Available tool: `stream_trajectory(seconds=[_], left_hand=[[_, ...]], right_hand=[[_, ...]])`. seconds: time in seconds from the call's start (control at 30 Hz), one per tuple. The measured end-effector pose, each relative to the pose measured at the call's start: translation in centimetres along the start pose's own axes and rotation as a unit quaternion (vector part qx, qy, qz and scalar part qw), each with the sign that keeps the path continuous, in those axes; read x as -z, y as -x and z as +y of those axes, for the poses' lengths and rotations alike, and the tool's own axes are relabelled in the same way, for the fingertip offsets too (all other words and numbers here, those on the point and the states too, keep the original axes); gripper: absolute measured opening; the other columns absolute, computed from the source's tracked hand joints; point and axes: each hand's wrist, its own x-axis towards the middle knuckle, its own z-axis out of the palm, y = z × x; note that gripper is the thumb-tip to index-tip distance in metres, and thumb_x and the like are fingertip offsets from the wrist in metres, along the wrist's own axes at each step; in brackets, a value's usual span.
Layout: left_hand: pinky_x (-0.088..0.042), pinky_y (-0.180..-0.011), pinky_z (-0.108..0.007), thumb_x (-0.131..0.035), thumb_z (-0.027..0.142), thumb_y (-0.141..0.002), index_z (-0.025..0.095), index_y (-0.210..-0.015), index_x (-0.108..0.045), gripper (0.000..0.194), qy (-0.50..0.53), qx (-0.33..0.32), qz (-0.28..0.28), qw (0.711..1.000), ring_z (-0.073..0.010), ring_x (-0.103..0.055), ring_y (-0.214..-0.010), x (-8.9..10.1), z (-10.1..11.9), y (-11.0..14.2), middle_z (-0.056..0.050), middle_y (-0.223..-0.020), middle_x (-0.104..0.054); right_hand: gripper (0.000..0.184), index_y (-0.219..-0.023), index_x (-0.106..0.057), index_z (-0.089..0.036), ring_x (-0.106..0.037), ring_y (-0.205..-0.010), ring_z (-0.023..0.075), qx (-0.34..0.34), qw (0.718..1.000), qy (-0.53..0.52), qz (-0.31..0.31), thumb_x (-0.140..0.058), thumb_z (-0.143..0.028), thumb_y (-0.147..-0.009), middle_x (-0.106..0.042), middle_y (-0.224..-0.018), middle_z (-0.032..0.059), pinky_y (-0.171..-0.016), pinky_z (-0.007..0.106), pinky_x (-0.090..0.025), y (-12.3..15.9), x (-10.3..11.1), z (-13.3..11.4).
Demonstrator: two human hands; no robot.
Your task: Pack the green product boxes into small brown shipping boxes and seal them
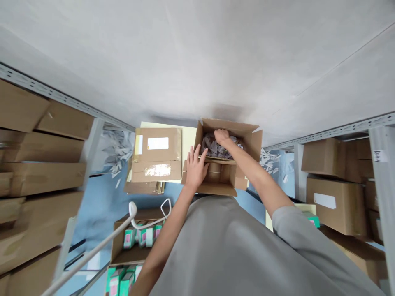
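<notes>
An open cardboard box (251, 142) stands ahead of me on top of another open box (220, 187). It is filled with greyish crumpled packets or paper (212, 146). My right hand (221, 136) reaches into it, fingers curled down into the filling; what they grip is hidden. My left hand (195, 166) lies flat with fingers spread on the near edge of the upper box.
Taped cardboard boxes (156, 158) sit to the left on a pale sheet. Below, an open box holds green and pink cartons (142, 236). Metal shelving with brown boxes stands at the left (40, 164) and right (336, 193). A white rod (92, 253) crosses the lower left. Blue floor with paper scraps (117, 150).
</notes>
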Motion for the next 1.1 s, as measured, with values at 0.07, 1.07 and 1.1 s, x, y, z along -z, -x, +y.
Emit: stream_trajectory(seconds=[0.07,1.07,1.1], left_hand=[[-0.022,-0.139,-0.067,-0.062,0.021,-0.103,0.023,-0.169,-0.048,0.067,0.002,-0.004,0.008,1.000,-0.0373,-0.005,-0.176,-0.2,-0.1,0.2,-0.015,-0.185,-0.028],[-0.034,-0.138,-0.054,-0.067,0.054,-0.106,0.024,-0.179,-0.023,0.091,0.123,-0.067,0.086,0.986,-0.0360,-0.027,-0.172,4.4,5.6,-0.1,-0.018,-0.183,-0.030],[-0.037,-0.137,-0.052,-0.067,0.052,-0.106,0.024,-0.178,-0.025,0.088,0.140,-0.077,0.087,0.983,-0.0352,-0.032,-0.170,4.6,6.3,-0.4,-0.018,-0.183,-0.030]], right_hand=[[0.041,-0.141,-0.074,0.002,-0.068,-0.143,0.0392,-0.011,1.000,0.005,0.014,-0.061,-0.011,-0.104,-0.070,-0.144,0.0357,-0.121,0.048,-0.053,0.5,0.1,0.0],[0.037,-0.118,-0.085,-0.026,-0.083,-0.107,0.0282,-0.158,0.816,-0.288,0.476,-0.057,-0.049,-0.110,-0.087,-0.117,0.0071,-0.099,0.037,-0.062,26.3,-1.6,1.0],[0.038,-0.115,-0.085,-0.026,-0.084,-0.100,0.0272,-0.149,0.804,-0.303,0.490,-0.057,-0.051,-0.110,-0.088,-0.113,0.0068,-0.095,0.037,-0.063,27.6,-2.2,0.6]])
